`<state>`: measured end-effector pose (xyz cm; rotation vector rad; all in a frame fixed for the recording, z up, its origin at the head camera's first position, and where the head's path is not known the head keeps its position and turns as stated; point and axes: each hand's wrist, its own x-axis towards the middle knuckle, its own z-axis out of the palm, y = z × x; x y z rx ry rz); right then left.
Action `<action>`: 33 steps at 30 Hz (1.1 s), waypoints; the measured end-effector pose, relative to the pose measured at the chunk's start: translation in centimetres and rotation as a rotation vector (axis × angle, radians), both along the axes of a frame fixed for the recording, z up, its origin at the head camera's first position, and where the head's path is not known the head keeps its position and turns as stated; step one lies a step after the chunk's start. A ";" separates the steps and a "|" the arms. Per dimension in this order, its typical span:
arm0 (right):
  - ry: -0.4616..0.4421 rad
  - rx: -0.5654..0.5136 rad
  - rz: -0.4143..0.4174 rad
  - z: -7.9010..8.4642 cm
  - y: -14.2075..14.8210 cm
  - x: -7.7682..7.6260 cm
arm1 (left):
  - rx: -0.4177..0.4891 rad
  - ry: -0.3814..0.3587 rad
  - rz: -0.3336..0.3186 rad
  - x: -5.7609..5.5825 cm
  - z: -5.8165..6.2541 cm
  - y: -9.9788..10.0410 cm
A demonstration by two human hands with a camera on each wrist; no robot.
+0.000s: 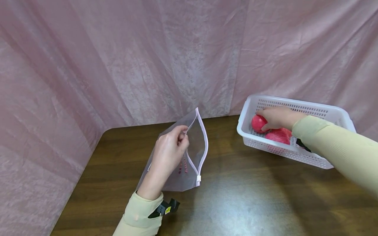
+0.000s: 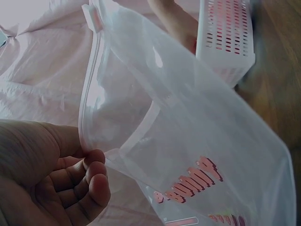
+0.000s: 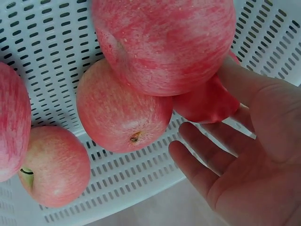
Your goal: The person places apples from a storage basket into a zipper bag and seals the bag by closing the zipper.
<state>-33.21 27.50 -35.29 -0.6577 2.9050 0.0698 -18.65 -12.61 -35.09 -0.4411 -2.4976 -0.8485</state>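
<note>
Left hand [image 1: 169, 149] pinches gaping bag [image 1: 174, 178] at edge [image 2: 88, 101] — right hand [image 1: 279, 117] grips red fruit [image 1: 258, 123] inside basket [image 1: 308, 108].

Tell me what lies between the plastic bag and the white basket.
Only a stretch of bare brown table lies between the bag and the basket; the head view shows it.

Passage (between bag [image 1: 177, 177] and basket [image 1: 298, 158])

Pink draped cloth [image 1: 177, 59] behind a dark brown wooden table [image 1: 112, 160].
</note>
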 end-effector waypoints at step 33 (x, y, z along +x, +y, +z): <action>0.045 -0.001 0.013 -0.7 0.4 0.0 | -0.013 0.000 -0.002 -0.2 0.1 0.7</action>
